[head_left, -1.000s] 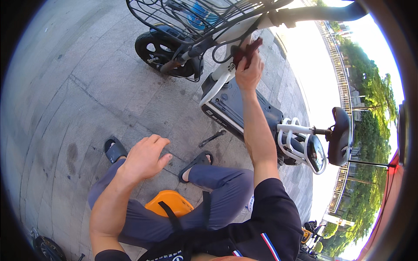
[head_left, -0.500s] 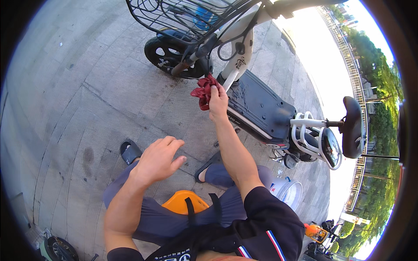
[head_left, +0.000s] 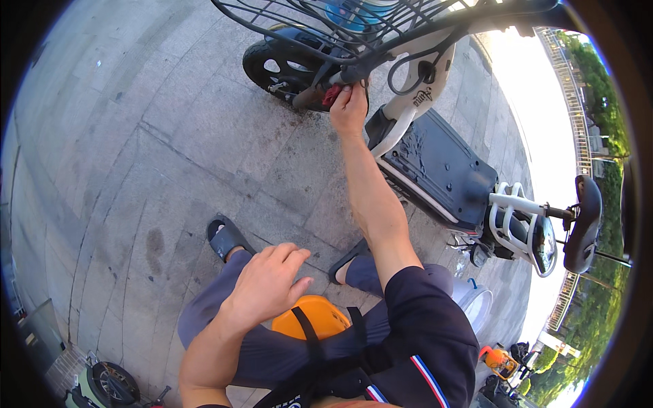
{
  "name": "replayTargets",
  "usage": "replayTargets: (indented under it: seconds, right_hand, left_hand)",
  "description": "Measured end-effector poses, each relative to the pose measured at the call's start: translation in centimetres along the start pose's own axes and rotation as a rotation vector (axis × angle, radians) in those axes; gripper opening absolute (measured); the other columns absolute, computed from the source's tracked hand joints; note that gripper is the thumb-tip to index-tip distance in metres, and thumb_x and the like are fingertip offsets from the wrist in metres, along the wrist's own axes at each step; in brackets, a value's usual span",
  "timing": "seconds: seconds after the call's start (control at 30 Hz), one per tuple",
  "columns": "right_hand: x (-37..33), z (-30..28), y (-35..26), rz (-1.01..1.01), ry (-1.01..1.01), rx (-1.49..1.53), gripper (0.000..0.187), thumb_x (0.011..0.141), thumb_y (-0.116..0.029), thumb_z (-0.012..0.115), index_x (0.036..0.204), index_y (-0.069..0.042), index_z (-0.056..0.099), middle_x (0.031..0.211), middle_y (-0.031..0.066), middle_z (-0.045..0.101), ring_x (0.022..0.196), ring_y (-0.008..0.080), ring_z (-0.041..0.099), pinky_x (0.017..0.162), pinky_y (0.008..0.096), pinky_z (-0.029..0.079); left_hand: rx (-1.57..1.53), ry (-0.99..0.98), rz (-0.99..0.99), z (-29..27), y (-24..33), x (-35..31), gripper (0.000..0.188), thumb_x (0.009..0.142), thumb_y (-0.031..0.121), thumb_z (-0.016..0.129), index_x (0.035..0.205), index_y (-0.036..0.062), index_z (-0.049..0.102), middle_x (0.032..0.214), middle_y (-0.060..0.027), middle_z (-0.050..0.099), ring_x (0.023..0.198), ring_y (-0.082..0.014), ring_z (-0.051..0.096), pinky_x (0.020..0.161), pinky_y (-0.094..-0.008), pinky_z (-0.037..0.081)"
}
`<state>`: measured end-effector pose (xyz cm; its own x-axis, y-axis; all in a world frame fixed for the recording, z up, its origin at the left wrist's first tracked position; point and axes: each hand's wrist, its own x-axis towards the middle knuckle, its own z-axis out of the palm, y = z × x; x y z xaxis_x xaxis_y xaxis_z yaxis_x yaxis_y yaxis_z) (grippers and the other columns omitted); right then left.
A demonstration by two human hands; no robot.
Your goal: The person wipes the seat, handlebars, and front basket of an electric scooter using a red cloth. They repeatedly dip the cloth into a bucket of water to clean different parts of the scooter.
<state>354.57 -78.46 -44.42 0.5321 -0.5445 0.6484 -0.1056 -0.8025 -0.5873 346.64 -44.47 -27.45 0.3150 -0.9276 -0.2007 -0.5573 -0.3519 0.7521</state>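
Note:
My right hand (head_left: 349, 112) reaches out to the front of a white and black electric scooter (head_left: 425, 75). Its fingers are closed round a dark red cloth (head_left: 332, 95), pressed in by the fork behind the front wheel (head_left: 282, 71). The fork partly hides the cloth. My left hand (head_left: 266, 282) hangs above my left knee, holding nothing, its fingers loosely bent and the thumb apart. The scooter's flat black footboard (head_left: 442, 170) lies to the right of my right forearm, with wet marks on it.
A black wire basket (head_left: 306, 24) overhangs the front wheel, with something blue inside. Beside my right knee stands a whitish bucket (head_left: 476, 304). An orange seat (head_left: 313, 317) shows between my legs. The scooter's saddle (head_left: 583, 224) juts out at the right. Grey paving (head_left: 170, 177) surrounds my sandalled feet.
My right hand has moved forward with the cloth, from beside the footboard into the space by the front fork. The view has shifted a little; my left hand keeps its pose.

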Motion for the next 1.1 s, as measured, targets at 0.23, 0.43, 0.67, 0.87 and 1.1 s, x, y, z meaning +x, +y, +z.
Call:
replayTargets:
  seconds: [0.23,0.43,0.67,0.87,1.1]
  right_hand:
    - [0.1,1.4,2.1,0.091,0.028,-0.116,0.036,0.091,-0.007,0.042,0.123,-0.004,0.059,0.126,0.0245,0.059,0.127,0.0488,0.043,0.115,0.0514,0.026]
    - [-5.6,1.7,2.3,0.59,-0.044,-0.144,0.036,0.087,-0.004,0.047,0.121,0.006,0.055,0.123,0.0305,0.057,0.116,0.0475,0.051,0.1,0.0473,0.041]
    - [-11.1,-2.9,-0.1,1.0,-0.079,0.295,0.029,0.088,-0.003,0.047,0.112,0.004,0.061,0.093,0.0168,0.067,0.086,0.031,0.065,0.082,0.04,0.05]
    - [-4.4,-8.1,-2.7,0.647,0.125,0.268,0.022,0.095,-0.006,0.044,0.107,0.002,0.062,0.085,0.0052,0.063,0.075,0.0119,0.057,0.069,0.0282,0.047]
    - [0.5,-10.0,-3.5,0.694,0.047,0.546,0.028,0.096,-0.005,0.043,0.113,0.001,0.064,0.09,0.0043,0.066,0.079,0.0104,0.059,0.071,0.0266,0.048]
  left_hand:
    - [-0.037,-0.033,-0.002,0.4,0.7,-0.5,0.043,0.081,0.019,0.072,0.119,0.0026,0.059,0.12,-0.0158,0.059,0.109,-0.0355,0.058,0.093,-0.0415,0.047]
    - [-0.02,-0.019,0.004,-0.1,1.0,-0.8,0.044,0.081,0.019,0.072,0.12,0.0022,0.059,0.12,-0.0165,0.059,0.108,-0.0354,0.058,0.094,-0.0415,0.046]
    - [-0.016,0.011,0.041,-0.2,1.0,-0.5,0.044,0.082,0.02,0.072,0.12,0.0018,0.059,0.118,-0.0178,0.06,0.108,-0.0359,0.058,0.093,-0.0415,0.047]
    - [-0.046,0.103,0.006,-0.5,0.2,0.2,0.042,0.083,0.02,0.072,0.119,0.0012,0.06,0.118,-0.0179,0.061,0.106,-0.0351,0.06,0.091,-0.0409,0.049]
    - [-0.359,0.555,0.121,-2.7,1.5,5.1,0.028,0.086,0.007,0.066,0.112,-0.0004,0.063,0.109,-0.0161,0.064,0.09,-0.0269,0.065,0.081,-0.0335,0.053]
